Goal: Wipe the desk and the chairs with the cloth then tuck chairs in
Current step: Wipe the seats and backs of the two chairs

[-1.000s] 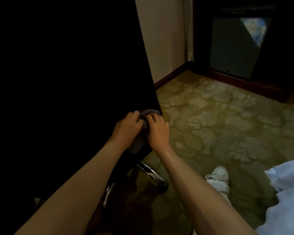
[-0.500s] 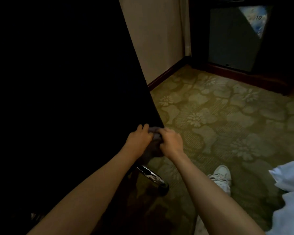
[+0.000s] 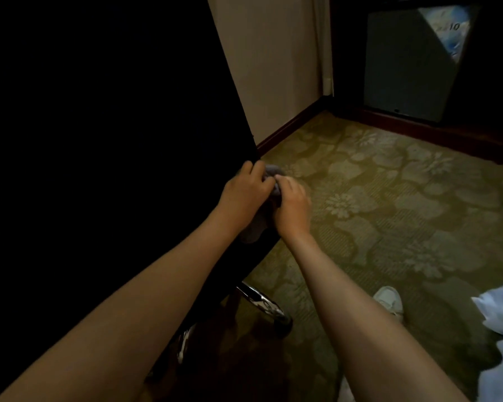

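Both hands, left hand [image 3: 244,190] and right hand [image 3: 292,203], pinch the cloth [image 3: 272,172] between them, just beside the chair [image 3: 128,140] edge on the left

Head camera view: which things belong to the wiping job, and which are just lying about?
Job: grey cloth, gripped by the left hand and right hand; black chair; its chrome base.
Lying about: white shoe; white fabric; dark cabinet; patterned carpet.

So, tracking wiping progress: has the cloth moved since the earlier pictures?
Yes: the cloth sits higher up the chair edge, farther from the chrome leg.
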{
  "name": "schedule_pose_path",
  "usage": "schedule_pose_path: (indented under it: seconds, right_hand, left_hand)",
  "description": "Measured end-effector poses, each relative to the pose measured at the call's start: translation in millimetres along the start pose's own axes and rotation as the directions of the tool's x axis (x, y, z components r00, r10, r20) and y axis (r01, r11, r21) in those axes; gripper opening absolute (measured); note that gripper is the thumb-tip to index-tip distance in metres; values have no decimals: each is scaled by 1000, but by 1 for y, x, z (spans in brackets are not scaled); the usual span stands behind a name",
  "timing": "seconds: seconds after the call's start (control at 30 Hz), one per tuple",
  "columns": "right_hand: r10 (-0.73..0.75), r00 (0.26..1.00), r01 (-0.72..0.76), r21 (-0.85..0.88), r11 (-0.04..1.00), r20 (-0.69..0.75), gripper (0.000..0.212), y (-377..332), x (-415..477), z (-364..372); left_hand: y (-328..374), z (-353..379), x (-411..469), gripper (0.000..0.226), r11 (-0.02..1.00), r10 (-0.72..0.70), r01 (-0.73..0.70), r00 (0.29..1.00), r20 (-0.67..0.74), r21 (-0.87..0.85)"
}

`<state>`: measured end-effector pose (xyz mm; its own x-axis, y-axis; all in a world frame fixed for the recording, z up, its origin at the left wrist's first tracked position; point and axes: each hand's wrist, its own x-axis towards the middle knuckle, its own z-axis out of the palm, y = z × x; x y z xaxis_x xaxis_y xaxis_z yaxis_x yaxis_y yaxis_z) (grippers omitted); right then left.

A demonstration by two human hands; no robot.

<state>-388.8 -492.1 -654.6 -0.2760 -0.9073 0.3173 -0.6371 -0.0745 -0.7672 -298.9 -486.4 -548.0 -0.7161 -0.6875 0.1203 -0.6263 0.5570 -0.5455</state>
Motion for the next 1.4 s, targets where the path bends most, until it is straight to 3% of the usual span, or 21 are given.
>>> schedule_pose_path:
  seconds: [0.13, 0.2, 0.27, 0.33, 0.4, 0.47, 0.7, 0.9, 1.1, 1.3, 1.4]
  right_hand:
    - [112, 956, -66, -172, 983, 272, 46, 36, -24, 18]
    - [135, 908, -59, -199, 978, 396, 46, 49, -32, 22]
    - [174, 798, -60, -210, 976, 577, 46, 58, -36, 21]
    - [232, 610, -56, -250, 967, 758, 45, 61, -37, 16]
    - [266, 494, -83, -260, 962, 828, 50, 63, -39, 13]
    - [254, 512, -103, -234, 967, 821, 51, 59, -42, 9]
    - [197, 725, -102, -180, 978, 660, 41, 29, -42, -27]
    - [139, 779, -33, -181, 983, 611, 40, -23, -40, -73]
    - [46, 831, 71, -188, 980, 555, 43, -81, -49, -109]
    - [-69, 883, 223, -285, 932, 465, 38, -138, -70, -133]
    - [-153, 905, 290, -313, 905, 396, 34, -161, -74, -140]
  left_hand:
    - [30, 42, -9, 22, 999, 8, -1, 990, 141, -47]
    - [45, 65, -14, 31, 994, -2, 43, 923, 385, -98]
    - [52, 73, -15, 35, 974, -7, 132, 830, 558, -184]
    - [56, 81, -18, 35, 950, -29, 229, 740, 672, -212]
    - [58, 83, -26, 37, 942, -20, 256, 691, 723, -218]
    - [57, 80, -37, 40, 932, -12, 264, 710, 704, -250]
    - [48, 42, -50, 44, 906, -135, 328, 823, 552, -268]
    - [25, -22, -64, 44, 885, -178, 338, 881, 438, -320]
    - [3, -74, -91, 47, 849, -292, 429, 867, 404, -309]
    - [-23, -111, -139, 41, 866, -392, 431, 900, 190, -255]
    - [-41, -133, -154, 38, 830, -444, 468, 884, 148, -303]
